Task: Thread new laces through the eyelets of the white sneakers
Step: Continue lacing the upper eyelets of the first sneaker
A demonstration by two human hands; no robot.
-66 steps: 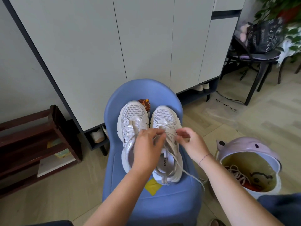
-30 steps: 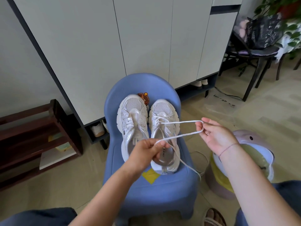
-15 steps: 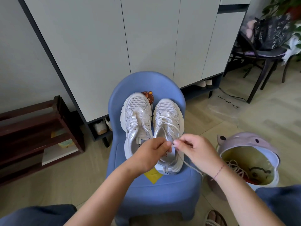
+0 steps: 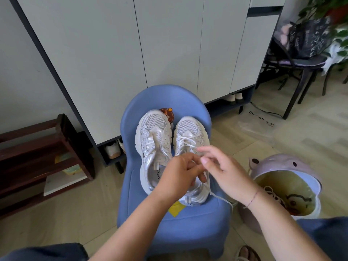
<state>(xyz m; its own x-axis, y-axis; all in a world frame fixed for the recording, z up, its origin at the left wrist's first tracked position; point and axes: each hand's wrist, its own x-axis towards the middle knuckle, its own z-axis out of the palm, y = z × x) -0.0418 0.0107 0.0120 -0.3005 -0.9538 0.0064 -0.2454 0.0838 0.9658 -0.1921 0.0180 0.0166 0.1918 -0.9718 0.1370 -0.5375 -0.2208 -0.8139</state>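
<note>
Two white sneakers stand side by side, toes away from me, on a small blue chair (image 4: 169,221). The left sneaker (image 4: 153,140) has no lace that I can see. The right sneaker (image 4: 190,134) has a white lace (image 4: 185,142) crossed through its front eyelets. My left hand (image 4: 178,176) is closed over the right sneaker's opening, pinching the lace near the upper eyelets. My right hand (image 4: 224,170) hovers just right of it with fingers spread, and whether it touches the lace is unclear. A loose lace end (image 4: 220,197) trails off the chair's right side.
A lilac frog-faced bin (image 4: 282,185) with old laces inside stands on the floor at right. A dark wooden shoe rack (image 4: 43,159) is at left, grey cabinet doors (image 4: 131,53) behind, a black chair (image 4: 301,63) with a bag at far right.
Earlier my right hand pulled the lace out wide to the right, then returned to the shoe. Since half a second ago its fingers have spread apart from a pinch; my left hand stays on the lace.
</note>
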